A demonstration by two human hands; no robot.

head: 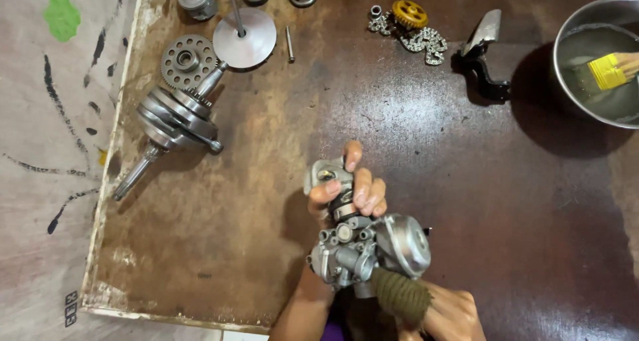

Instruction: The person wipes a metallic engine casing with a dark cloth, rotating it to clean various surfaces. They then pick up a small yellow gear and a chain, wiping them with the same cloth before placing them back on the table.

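On the far left of the dark brown, oil-stained wooden board (219, 248) lies a grey steel crankshaft with its connecting rod (174, 123), its long shaft running from lower left to upper right. Just above it rests a flat toothed steel gear (186, 60), and beside that a round polished metal disc with a thin rod standing out of it (245, 36).

Low in the middle, held up over the board, is the grey cast-metal carburettor with a round domed cap (369, 248). Its long axis runs from upper left to lower right: the small flanged end points up and away, towards the top left, and a ribbed olive-green rubber sleeve (401, 294) points down and right, towards the person.

The left hand (349, 188) comes up from below, forearm nearly upright, fingers curled tightly round the flanged upper end, thumb across the front and forefinger hooked over the top. The right hand (452, 314) sits at the bottom edge, closed round the lower end of the green sleeve, knuckles uppermost.

Further right, a brass-yellow sprocket with a silver chain (411, 27) lies near the top, then a black bracket (484, 55), then a round steel bowl (572, 31) holding a yellow-handled brush (609, 69).
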